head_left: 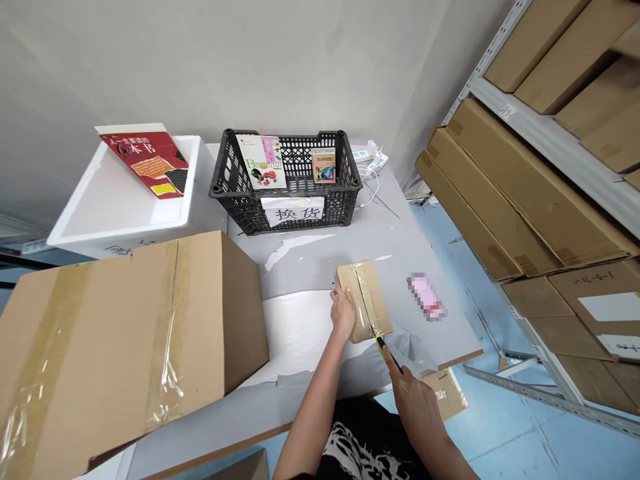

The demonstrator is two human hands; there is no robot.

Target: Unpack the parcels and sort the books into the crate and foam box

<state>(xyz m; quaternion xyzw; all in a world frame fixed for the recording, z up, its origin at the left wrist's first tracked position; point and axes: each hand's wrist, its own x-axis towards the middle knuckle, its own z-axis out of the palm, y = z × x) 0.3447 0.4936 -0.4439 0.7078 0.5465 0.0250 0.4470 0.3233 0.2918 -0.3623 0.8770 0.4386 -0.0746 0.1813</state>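
A small cardboard box point(374, 293) with clear tape along its middle seam lies on the grey-covered table point(320, 250). My left hand point(343, 311) grips the box's left side, fingers wrapped over its edge. In my right hand point(414, 399) is a yellow and black utility knife point(387, 352), closed in the fingers. The knife's tip touches the taped seam near the box's front edge. Under and beside the box are white paper point(300, 327) and a crumpled grey plastic sheet point(407, 347).
A large taped carton point(115, 333) takes up the table's left. Behind stand a white foam box point(193, 193) and a black crate point(245, 212), both with books. A pixelated pink item point(426, 295) lies right. Shelves with cartons point(540, 193) border the right.
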